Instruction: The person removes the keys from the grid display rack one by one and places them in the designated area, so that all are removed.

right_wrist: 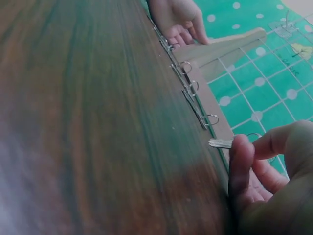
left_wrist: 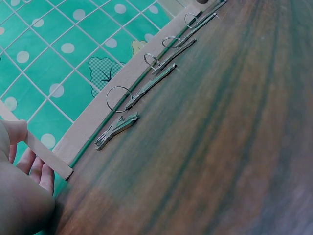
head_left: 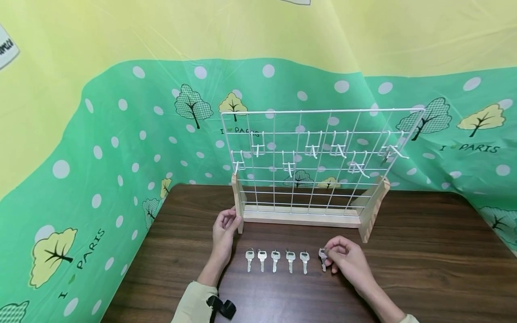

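Observation:
My right hand (head_left: 350, 264) pinches a silver key (head_left: 322, 259) between thumb and fingers, just above the table; the right wrist view shows the key's blade (right_wrist: 221, 143) pointing out past the thumb. To its left, several silver keys (head_left: 290, 261) lie in a row, blades toward me, with split rings (left_wrist: 119, 99) at their heads. My left hand (head_left: 224, 233) holds the left wooden foot (head_left: 239, 202) of a white wire grid rack (head_left: 311, 193), thumb in front and fingers behind. Several white hooks (head_left: 312, 150) hang on the grid. A small metallic item (head_left: 387, 157) hangs at the far right hook, its kind unclear.
The rack stands on the dark wooden table (head_left: 428, 260), its right wooden foot (head_left: 373, 208) beyond my right hand. Hook prongs stick out toward me. A green and yellow patterned cloth (head_left: 121, 134) hangs behind and at the left of the table.

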Tool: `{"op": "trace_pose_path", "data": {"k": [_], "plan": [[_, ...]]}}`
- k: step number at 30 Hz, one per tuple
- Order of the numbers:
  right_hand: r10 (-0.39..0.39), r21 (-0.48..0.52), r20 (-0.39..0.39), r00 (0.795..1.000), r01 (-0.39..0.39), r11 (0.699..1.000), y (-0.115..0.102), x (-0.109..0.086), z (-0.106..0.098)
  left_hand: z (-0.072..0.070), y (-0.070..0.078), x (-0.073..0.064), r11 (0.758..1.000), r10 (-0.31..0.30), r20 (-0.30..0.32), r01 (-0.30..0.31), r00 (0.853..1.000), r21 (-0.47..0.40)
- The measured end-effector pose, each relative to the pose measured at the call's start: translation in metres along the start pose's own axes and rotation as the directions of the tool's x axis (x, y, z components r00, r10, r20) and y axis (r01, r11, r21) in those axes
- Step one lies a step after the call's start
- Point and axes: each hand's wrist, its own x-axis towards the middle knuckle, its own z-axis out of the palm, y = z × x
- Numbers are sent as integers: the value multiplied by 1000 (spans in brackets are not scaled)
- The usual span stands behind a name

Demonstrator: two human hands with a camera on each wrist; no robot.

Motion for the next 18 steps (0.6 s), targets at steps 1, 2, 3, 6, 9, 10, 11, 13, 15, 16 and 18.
{"op": "trace_pose_path", "data": {"k": [1, 2, 3, 6, 9, 10, 11, 13, 15, 16, 18], "plan": [[4, -12, 8, 1000, -4, 1000, 0, 0, 1, 0, 0, 0, 1000, 0, 1, 0, 1000, -2], [6, -26, 16, 1000, -6, 1000, 0, -1, 1, 0, 0, 0, 1000, 0, 2, 0, 1000, -3], [8, -38, 21, 1000, -7, 999, -1, -1, 2, -1, 0, 0, 1000, 0, 2, 0, 1000, -5], [-6, -100, 18, 1000, 7, 995, -2, -2, 3, -1, -1, 0, 1000, -1, 3, 1, 1000, 3], [-59, -243, -16, 998, 53, 969, -3, -2, 4, -1, -1, 0, 1000, 3, 4, -3, 1000, 9], [-79, -300, -28, 997, 67, 952, -3, -2, 4, -1, -1, 0, 1000, 3, 4, -3, 1000, 13], [-97, -353, -37, 995, 78, 933, -4, -2, 4, -1, -1, 1, 1000, 3, 4, -3, 1000, 13], [-128, -445, -48, 991, 94, 891, -4, -2, 4, -1, 0, 0, 1000, 4, 2, -4, 1000, 9], [-139, -497, -43, 989, 99, 862, -4, -2, 4, -1, -1, 0, 1000, -2, -5, 2, 1000, 4], [-141, -514, -38, 989, 101, 852, -3, -2, 4, -1, -1, 0, 1000, -3, -5, 3, 1000, 4], [-147, -538, -31, 989, 108, 836, -3, -1, 4, 0, 0, 0, 1000, -6, -8, 6, 1000, 4]]}}
